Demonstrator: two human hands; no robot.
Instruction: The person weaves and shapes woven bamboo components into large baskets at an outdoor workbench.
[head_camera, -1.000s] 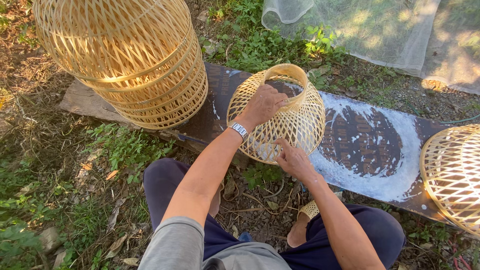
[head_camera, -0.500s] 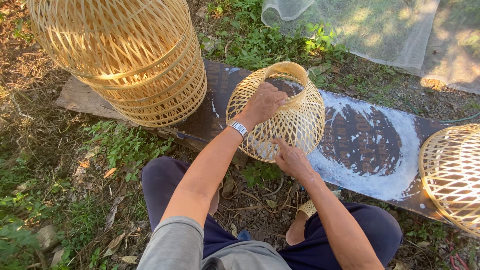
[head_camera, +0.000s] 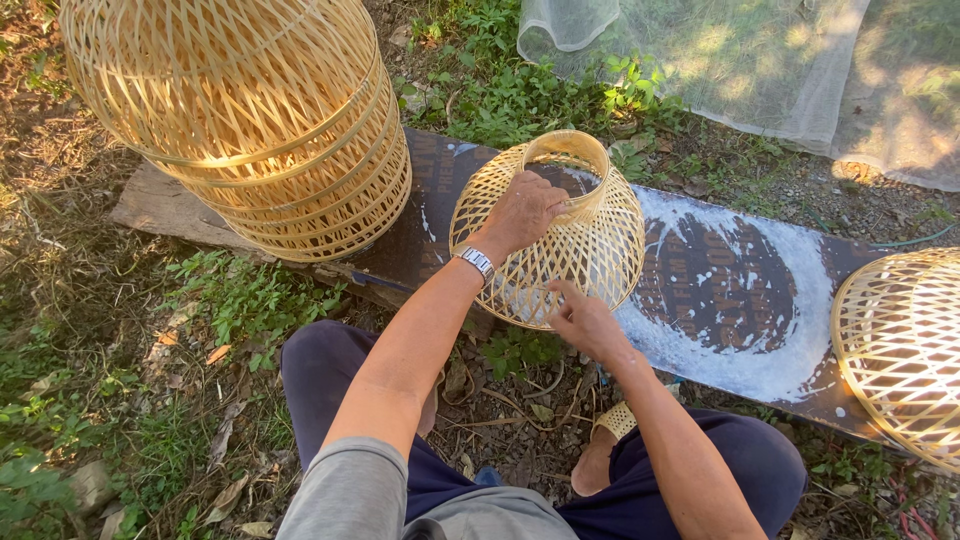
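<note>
A small dome-shaped woven bamboo basket (head_camera: 600, 245) with a round neck ring on top stands on a dark board (head_camera: 740, 290) in front of me. My left hand (head_camera: 525, 212), with a silver watch on its wrist, grips the basket near the neck ring. My right hand (head_camera: 580, 318) holds the basket's lower rim on my side, fingers curled against the weave.
A stack of large woven bamboo baskets (head_camera: 250, 120) stands at the upper left on the board's end. Another woven basket (head_camera: 900, 350) lies at the right edge. White netting (head_camera: 760, 60) is spread at the top right. Grass, dry leaves and dirt surround my bent legs (head_camera: 330, 380).
The small basket and both hands have stayed nearly in place; my right hand has shifted slightly along the lower rim.
</note>
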